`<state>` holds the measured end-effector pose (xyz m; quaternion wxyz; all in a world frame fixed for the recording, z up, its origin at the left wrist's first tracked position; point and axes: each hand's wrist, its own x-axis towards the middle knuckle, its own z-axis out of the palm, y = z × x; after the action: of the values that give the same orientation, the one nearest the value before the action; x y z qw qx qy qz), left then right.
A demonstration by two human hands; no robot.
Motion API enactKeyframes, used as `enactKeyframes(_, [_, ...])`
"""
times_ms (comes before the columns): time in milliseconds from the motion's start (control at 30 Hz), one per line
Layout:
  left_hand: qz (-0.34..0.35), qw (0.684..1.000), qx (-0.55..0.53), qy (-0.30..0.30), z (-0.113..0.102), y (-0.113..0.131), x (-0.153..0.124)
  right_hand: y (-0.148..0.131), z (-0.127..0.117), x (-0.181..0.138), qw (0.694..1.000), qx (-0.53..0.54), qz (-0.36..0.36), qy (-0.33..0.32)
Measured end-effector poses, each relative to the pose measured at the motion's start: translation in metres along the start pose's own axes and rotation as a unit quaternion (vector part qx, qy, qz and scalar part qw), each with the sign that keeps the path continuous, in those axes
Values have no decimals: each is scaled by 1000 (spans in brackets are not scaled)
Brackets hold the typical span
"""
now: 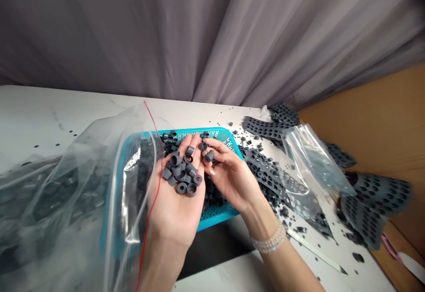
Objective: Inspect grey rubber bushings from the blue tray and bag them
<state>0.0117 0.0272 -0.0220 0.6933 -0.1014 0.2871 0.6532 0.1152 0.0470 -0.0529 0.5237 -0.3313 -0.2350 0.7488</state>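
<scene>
My left hand (175,210) is palm up over the basket, its fingers stretched out, with a small heap of dark grey rubber caps (181,172) on the palm. Some caps show a hole in the end, others an open hollow. Beside its fingertips, my right hand (232,174) pinches a couple of the same caps (208,155) between thumb and fingers. Beneath both hands stands a turquoise plastic basket (219,214) with many more caps in it. A clear zip bag (89,137) with a red seal line overlaps the left edge of my left hand.
Dark caps fill the lower part of the zip bag. To the right lie perforated dark rubber sheets (375,194), a clear plastic bag (318,159), and a white pencil (315,250). Scraps dot the white table (49,110). A grey curtain (133,30) hangs behind; a cardboard panel (372,119) stands right.
</scene>
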Motion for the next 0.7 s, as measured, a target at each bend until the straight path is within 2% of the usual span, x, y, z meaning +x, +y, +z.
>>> enactKeyframes(300, [-1,1000,29,2,-2,-2,4,-1,-11,6,995,92,49,1])
enactKeyframes(433, [-48,997,57,16,-1,1,5,4,-13,8,989,114,68,59])
enactKeyframes(600, [-147,989,33,3,-1,-3,3,8,-11,8,981,95,81,148])
enactKeyframes(700, [-156,988,19,5,-1,-5,2,7,-11,8,979,106,91,147])
